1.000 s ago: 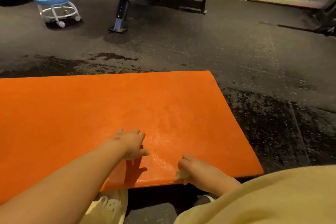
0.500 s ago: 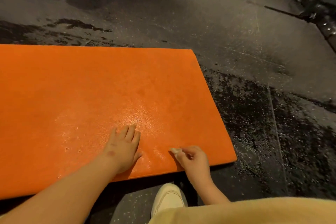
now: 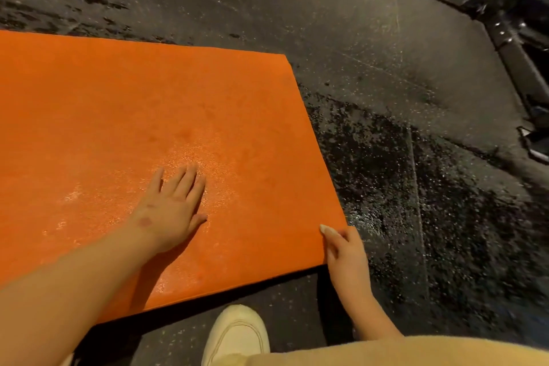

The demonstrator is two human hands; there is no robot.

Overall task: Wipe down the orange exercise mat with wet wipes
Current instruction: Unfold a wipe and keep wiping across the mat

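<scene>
Flat on a dark speckled floor (image 3: 371, 24), an orange mat (image 3: 104, 98), its right end and near right corner in view, its left end cut off by the frame edge. Left hand (image 3: 170, 211) palm down on the mat, well in from the near edge, fingers straight and close together, thumb out to the side, gripping nothing. Just beyond and around those fingers, a glistening wet patch (image 3: 205, 157) on the orange surface, with smaller shiny streaks off to the left. Bare left forearm slanting in from the lower left across the mat's near edge. Right hand (image 3: 346, 249) at the near right corner of the mat, fingers curled, a small pale wipe (image 3: 324, 229) pinched at the fingertips and touching the orange top right at that corner; most of the wipe hidden inside the grip. Beside the mat's right edge, darker damp blotches (image 3: 371, 151) on the floor. Below the near edge, between the two arms, the toe of a cream shoe (image 3: 236, 336). Pale yellow cloth (image 3: 416, 350) across the bottom right. Far up in the right corner, black metal bars (image 3: 511, 47) of some equipment, too blurred for more.
</scene>
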